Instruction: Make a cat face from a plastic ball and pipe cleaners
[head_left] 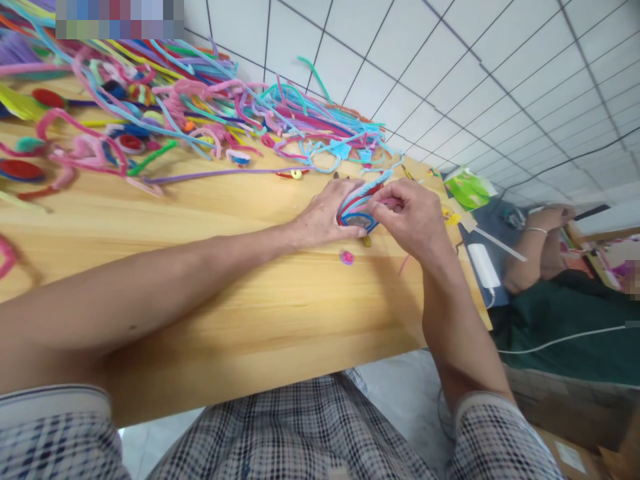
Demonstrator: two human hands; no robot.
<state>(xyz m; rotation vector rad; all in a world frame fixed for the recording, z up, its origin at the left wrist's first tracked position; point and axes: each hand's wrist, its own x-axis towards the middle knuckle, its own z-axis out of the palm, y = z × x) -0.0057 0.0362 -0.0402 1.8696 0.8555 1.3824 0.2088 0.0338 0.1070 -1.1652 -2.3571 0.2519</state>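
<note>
A piece made of pipe cleaners (356,200), in light blue, red and pink strands with a dark blue loop at its near end, rests at the right part of the wooden table. My left hand (327,212) closes on its left side, thumb along the near edge. On the other side my right hand (414,212) pinches a pink pipe cleaner (393,203) by the strands, its fingertips partly hiding it. Just nearer to me lies a small pink and purple coil (347,258). Something yellowish shows from under the blue loop.
A large heap of coloured pipe cleaners (200,100) runs along the table's (240,313) back and left. To the right are a green packet (467,188), a white power strip (484,265) and another person's arm (530,257). A tiled wall (400,73) stands behind.
</note>
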